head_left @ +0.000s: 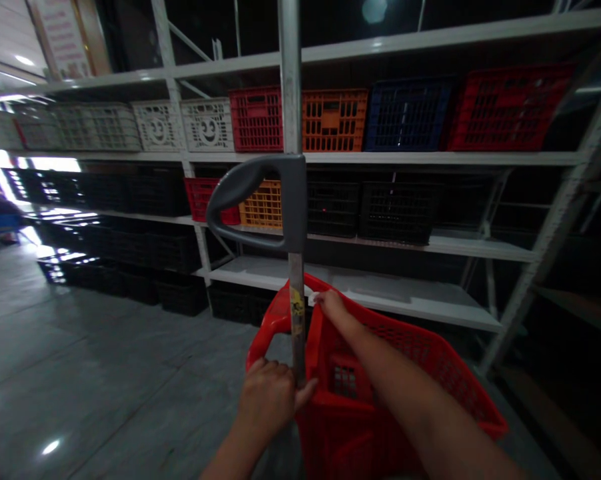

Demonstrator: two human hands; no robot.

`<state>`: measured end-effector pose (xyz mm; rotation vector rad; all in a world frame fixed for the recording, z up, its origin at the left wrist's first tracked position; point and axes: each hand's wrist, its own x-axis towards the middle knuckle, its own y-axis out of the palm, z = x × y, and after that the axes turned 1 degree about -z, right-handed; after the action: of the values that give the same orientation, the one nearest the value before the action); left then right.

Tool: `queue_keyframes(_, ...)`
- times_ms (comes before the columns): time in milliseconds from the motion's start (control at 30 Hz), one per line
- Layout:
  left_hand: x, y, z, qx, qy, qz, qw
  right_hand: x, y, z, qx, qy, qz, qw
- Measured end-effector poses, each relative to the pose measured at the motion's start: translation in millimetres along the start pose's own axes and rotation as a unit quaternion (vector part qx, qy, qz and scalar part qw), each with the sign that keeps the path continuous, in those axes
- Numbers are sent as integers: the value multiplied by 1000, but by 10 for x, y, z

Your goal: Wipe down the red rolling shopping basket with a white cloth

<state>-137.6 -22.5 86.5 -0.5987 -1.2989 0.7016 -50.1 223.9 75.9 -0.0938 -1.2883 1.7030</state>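
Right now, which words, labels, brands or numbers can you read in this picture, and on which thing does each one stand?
None can be read.
Sign on the wall, top left: red lines of text, too blurred to read.
Sticker on the pole of the red basket, above the left hand: yellow and dark marks, too small to read.
White crates: smiling faces only, no words.

The scene is viewed from a single head-worn camera, aimed forward and down over the red basket [405, 373] close below; the shelving rack [380, 160] is seen just beyond the basket.
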Motion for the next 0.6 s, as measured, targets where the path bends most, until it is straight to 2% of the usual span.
queue_keyframes(100,11,-11,1,4,6,9,1000,-296,-46,110,3,-23,9,1000)
queue_keyframes(233,-5,-12,5,0,7,13,1000,-795,-95,300,41,-111,16,993)
queue_keyframes(333,-40,-8,3,-12,19,11,1000,-1047,-117,360,95,-172,51,979)
queue_keyframes(433,-66,-13,-7,-12,24,6,1000,-1037,-131,339,106,-184,70,975)
queue_keyframes(600,-44,-35,-17,-15,18,-6,1000,-661,-136,328,40,-74,0,996)
